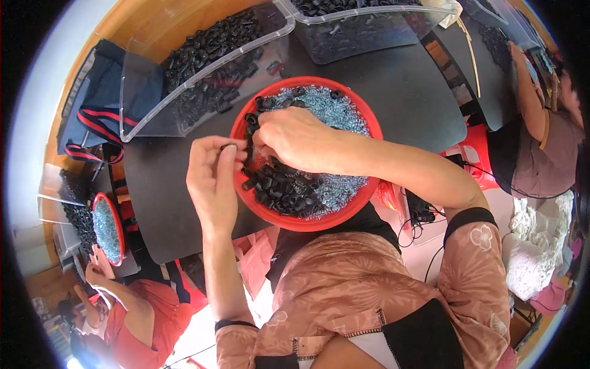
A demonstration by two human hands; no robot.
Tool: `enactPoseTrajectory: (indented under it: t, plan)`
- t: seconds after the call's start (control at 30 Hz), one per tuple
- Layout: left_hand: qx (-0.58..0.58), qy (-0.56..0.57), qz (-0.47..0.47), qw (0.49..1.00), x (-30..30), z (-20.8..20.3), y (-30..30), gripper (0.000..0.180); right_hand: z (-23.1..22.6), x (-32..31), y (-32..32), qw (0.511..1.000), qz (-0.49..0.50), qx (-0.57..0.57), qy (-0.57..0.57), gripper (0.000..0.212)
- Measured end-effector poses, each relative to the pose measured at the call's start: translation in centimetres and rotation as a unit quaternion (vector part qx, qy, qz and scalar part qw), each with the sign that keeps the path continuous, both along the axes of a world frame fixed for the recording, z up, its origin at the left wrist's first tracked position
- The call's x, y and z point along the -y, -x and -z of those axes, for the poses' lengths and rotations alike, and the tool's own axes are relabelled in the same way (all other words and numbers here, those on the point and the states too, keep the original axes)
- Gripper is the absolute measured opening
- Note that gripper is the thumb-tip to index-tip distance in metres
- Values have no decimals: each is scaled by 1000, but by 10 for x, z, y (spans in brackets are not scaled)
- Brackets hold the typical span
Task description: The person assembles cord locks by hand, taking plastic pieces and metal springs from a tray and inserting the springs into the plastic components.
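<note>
A round red basin (367, 194) sits before me at the table's edge. Small silvery coil springs (344, 123) fill much of its right side. Short black plastic tube-like pieces (289, 190) lie along its left and near parts. At the basin's left rim, my left hand (212, 178) pinches one small black piece (227, 147) between thumb and fingers. My right hand (298, 138) reaches across over the basin, its fingers bent down and closed near the left rim. Whatever those fingertips hold is hidden behind the hand.
Clear plastic bins (203, 83) of black pieces stand on the dark table (393, 92) beyond the basin, another bin (362, 43) to its right. A dark bag (114, 83) rests at far left. Co-workers (141, 313) sit at left and right (541, 141), the left one beside another red basin (123, 230).
</note>
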State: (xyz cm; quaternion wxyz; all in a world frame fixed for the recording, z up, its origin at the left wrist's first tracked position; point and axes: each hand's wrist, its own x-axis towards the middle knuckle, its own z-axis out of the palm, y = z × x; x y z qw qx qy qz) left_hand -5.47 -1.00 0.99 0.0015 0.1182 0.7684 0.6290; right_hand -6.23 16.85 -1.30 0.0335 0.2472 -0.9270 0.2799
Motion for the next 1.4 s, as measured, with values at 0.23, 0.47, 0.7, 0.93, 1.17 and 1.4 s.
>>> enactPoseTrajectory:
  t: [0.23, 0.47, 0.7, 0.93, 1.17, 1.4]
  plan:
    - [52, -30, -41, 997, 20, 8, -33, 22, 12, 8, 11, 993, -73, -98, -3, 13]
    - [69, -60, -39, 995, 25, 15, -51, 28, -28, -1, -23, 967, -11, 102, 233, 6]
    - [112, -98, -72, 986, 2, 6, -67, 22, -27, 2, -44, 952, -58, 75, 292, 11]
    - [168, -91, -18, 981, 17, 13, -102, 17, -25, -4, -74, 900, -63, 246, 354, 29]
    - [257, -180, 56, 948, 13, 14, -116, 15, -24, -12, -81, 769, -59, 504, 389, 32]
    - [227, -211, 37, 950, 17, 26, -120, 17, -28, -9, -58, 934, -68, 218, 274, 15]
